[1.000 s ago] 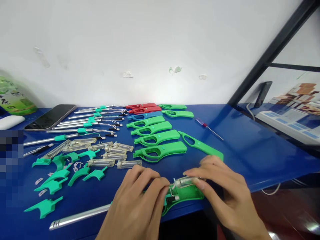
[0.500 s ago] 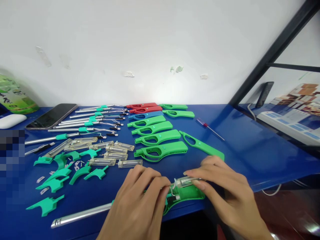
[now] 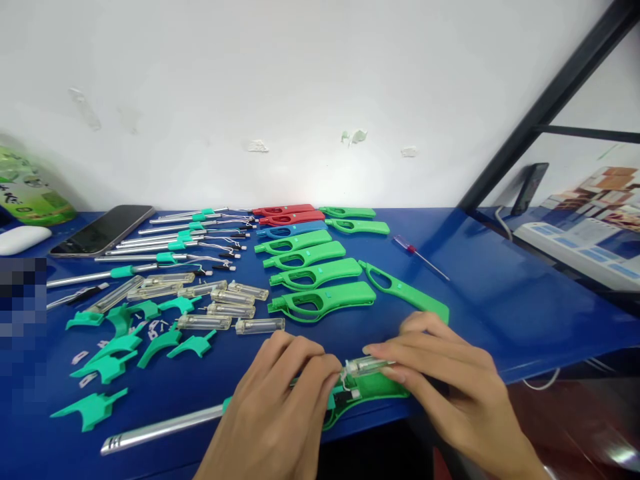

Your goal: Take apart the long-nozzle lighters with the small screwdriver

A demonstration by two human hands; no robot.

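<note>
A green lighter half-shell (image 3: 383, 385) lies at the table's front edge, its hollow side up. My left hand (image 3: 280, 400) is closed over its front end, with the fingertips mostly hidden. A silver metal tube (image 3: 165, 429) with a teal collar sticks out to the left beneath that hand. Between the hands shows a black igniter piece (image 3: 343, 396) with a white end and a white wire. My right hand (image 3: 445, 383) pinches a clear fuel tank (image 3: 367, 365) between thumb and fingers, just over the shell's hollow.
Green, red and blue lighter shells (image 3: 325, 300) lie in a column behind my hands. To the left are several clear tanks (image 3: 260, 326), teal triggers (image 3: 95, 408) and metal tubes with wires (image 3: 125, 272). A screwdriver (image 3: 420, 257) lies right, a phone (image 3: 105, 230) far left.
My right hand has shifted slightly left with the fuel tank, its fingers moving a little on it. The left hand stays nearly in place.
</note>
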